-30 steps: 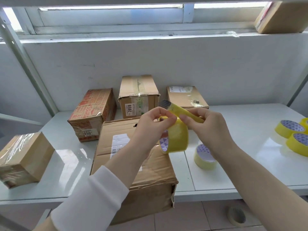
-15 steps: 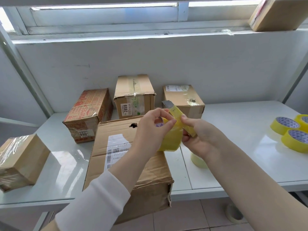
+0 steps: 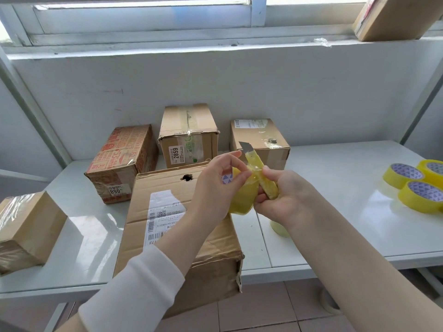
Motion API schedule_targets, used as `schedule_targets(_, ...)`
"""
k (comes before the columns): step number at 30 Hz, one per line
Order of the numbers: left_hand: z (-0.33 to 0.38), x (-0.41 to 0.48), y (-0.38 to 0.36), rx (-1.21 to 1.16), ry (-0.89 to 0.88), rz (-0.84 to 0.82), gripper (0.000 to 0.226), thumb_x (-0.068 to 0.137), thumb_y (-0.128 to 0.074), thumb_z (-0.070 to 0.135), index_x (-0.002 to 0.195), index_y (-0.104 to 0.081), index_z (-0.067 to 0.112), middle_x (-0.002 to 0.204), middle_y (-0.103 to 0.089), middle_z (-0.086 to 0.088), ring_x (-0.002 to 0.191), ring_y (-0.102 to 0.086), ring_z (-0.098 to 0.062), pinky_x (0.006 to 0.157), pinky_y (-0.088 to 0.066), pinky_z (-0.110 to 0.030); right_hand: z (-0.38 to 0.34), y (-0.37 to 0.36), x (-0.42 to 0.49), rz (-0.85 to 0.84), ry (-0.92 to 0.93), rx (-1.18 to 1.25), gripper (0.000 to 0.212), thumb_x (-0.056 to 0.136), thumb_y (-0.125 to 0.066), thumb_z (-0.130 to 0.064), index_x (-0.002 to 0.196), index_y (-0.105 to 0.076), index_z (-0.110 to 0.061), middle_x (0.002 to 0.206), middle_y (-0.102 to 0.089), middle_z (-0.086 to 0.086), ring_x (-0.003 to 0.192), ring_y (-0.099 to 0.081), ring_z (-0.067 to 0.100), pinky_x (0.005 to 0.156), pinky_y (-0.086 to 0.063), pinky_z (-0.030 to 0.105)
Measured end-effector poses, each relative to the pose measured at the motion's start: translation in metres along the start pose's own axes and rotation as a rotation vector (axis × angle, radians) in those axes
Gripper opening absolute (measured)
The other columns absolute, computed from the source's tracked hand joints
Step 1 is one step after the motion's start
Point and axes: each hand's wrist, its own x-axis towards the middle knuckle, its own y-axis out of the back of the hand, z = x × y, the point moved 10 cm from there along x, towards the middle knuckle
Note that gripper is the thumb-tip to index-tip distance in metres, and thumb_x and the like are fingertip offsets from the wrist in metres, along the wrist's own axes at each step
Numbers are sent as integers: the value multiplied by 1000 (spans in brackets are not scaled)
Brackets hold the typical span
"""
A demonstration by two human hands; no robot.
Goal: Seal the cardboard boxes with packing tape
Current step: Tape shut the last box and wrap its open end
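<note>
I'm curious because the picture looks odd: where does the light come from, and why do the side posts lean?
Head view: daylight enters through the window strip on top, blown out white. It glares in bright patches on the glossy table. The wide-angle lens tilts the shelf post. Print on the 2859 box reads sharp.

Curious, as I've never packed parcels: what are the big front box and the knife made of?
Big front box: brown cardboard, matte, creased, edges torn. Knife: yellow body, probably plastic; dull grey blade looks like metal.
</note>
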Motion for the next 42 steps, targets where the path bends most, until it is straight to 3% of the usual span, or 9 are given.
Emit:
schedule_targets(7, 2, -1, -2, 9, -2, -10, 17, 87, -66, 20, 75, -56, 29, 128, -56, 17, 109, -56, -12, 93, -43, -26, 3, 0, 2, -19, -39, 44, 7, 96, -47, -15, 97, -51, -9, 66, -42, 1, 52, -34, 10, 49, -27, 18)
schedule_targets(16, -1, -1, -8, 13, -28, -21, 19, 89, -62, 17, 75, -54, 28, 139, -50, 12, 118, -49, -6, 88, -34, -6, 7, 4, 3, 7, -63, 157, 13, 96, -45, -14, 107, -50, -8, 70, -41, 3, 59, -34, 11, 53, -27, 18)
schedule_targets(20, 0, -5, -12, 1, -81, -19, 22, 89, -62, 14, 75, -54, 30, 137, -49, 15, 124, -48, -9, 99, -38, -18, 10, 7, 7, 39, -59, 193, 21, 95, -47, -14, 114, -53, -7, 72, -43, 5, 59, -38, 12, 51, -31, 20)
schedule_targets(25, -7, -9, 4, -187, -27, 61, 28, 91, -58, 19, 71, -53, 38, 128, -56, 20, 121, -53, -18, 101, -44, -41, -24, 49, 34, 172, 84, 363, 12, 95, -48, -14, 83, -49, -15, 69, -40, 1, 53, -37, 10, 47, -31, 21)
schedule_targets(28, -10, -7, 14, -201, 10, 130, 29, 91, -58, 17, 71, -54, 37, 122, -57, 18, 118, -53, -18, 95, -44, -31, -29, 85, 53, 284, 145, 21, 24, 87, -66, -23, 70, -50, -15, 53, -46, -1, 44, -42, 10, 43, -35, 18)
schedule_targets(30, -8, -5, 19, -150, -4, 170, 32, 91, -60, 20, 68, -55, 42, 116, -58, 22, 122, -48, -20, 101, -39, -34, -19, 99, 66, 301, 211, -286, 23, 79, -74, -24, 70, -55, -14, 59, -46, 2, 54, -42, 14, 50, -37, 20)
schedule_targets(34, -10, -3, 25, -156, -26, 197, 24, 86, -62, 30, 68, -55, 44, 99, -68, 17, 113, -56, -16, 101, -41, -40, -6, 107, 79, 370, 458, -887, 18, 86, -65, -24, 95, -65, -8, 89, -64, 6, 77, -53, 19, 65, -44, 27)
schedule_targets(38, -10, -4, 32, -144, -56, 219, 20, 88, -64, 22, 74, -55, 34, 84, -65, 8, 90, -60, -14, 89, -47, -32, 15, 94, 89, 377, 579, -1369, 24, 87, -62, -33, 86, -62, -10, 86, -66, 7, 81, -58, 23, 65, -38, 28)
schedule_targets(42, -8, -9, 44, -136, -61, 261, 18, 92, -60, 15, 79, -52, 26, 84, -64, 8, 89, -62, -15, 80, -46, -24, 26, 96, 102, 455, 621, -1584, 25, 89, -58, -36, 88, -59, -12, 87, -64, 6, 81, -57, 25, 61, -39, 29)
